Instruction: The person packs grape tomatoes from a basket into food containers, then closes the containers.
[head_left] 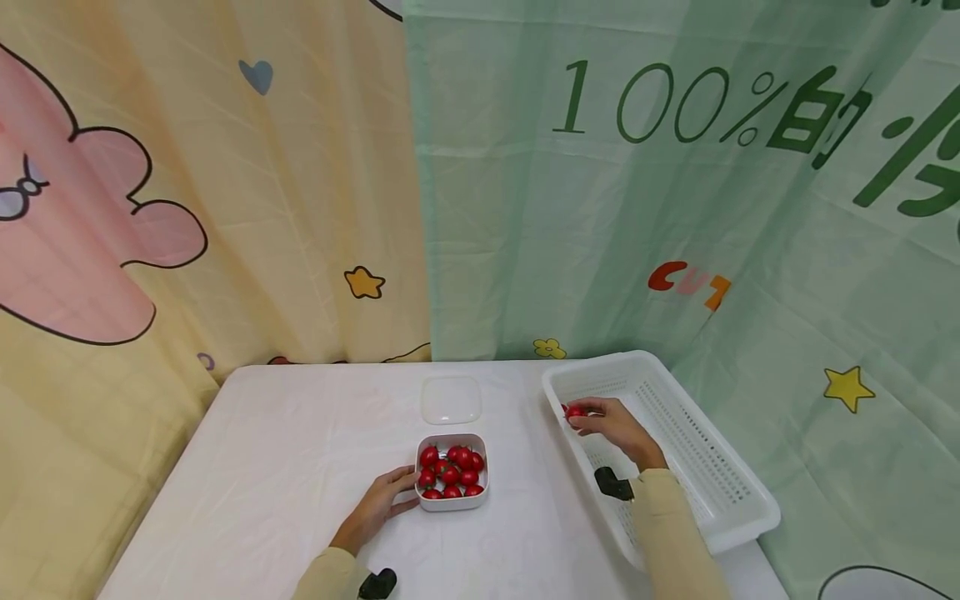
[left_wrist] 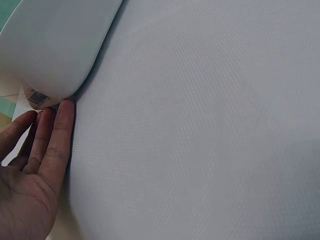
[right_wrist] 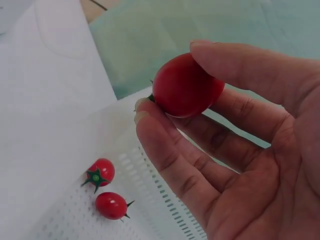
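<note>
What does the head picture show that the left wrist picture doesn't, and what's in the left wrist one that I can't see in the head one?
Only the head view shows the small red tomatoes, the clear lid, the white basket and the right hand pinching one tomato.

Only the left wrist view shows the barcode sticker, stuck on the white box.

Both show that box, the left hand touching it with its fingers, and the white tabletop.

My left hand: fingertips touching the pale container | barcode label on it, just beside my fingers | white textured cloth alongside
</note>
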